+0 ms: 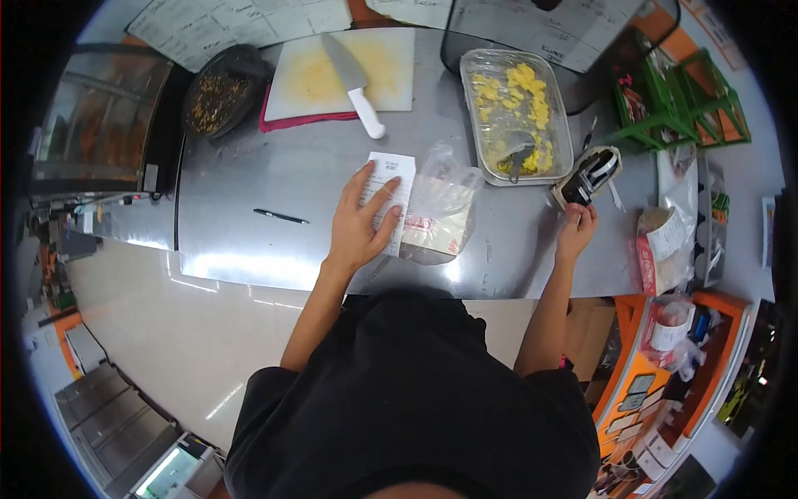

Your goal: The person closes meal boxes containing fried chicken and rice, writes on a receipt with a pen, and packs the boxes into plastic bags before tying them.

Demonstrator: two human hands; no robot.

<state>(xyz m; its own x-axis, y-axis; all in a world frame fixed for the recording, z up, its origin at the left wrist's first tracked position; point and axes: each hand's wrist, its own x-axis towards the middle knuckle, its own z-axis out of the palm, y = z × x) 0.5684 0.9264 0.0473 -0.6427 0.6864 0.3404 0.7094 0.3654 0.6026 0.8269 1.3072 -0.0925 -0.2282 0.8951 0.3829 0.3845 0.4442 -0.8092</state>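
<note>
My left hand [363, 214] lies with its fingers spread on a printed paper slip [402, 170]. Beside the slip, a clear plastic bag [449, 208] with a pale box inside rests on the steel counter [233, 241]. At the right, my right hand [578, 226] is closed, its fingertips at the near end of a black tape dispenser [592, 176]. What those fingertips grip, if anything, is too small to make out.
A knife [347, 75] lies on a white cutting board [291, 83]. Left of it sits a dark bowl [218, 100]. A pen [281, 216] is on the counter. A tray of yellow pieces [524, 108] and a green rack [665, 129] stand right.
</note>
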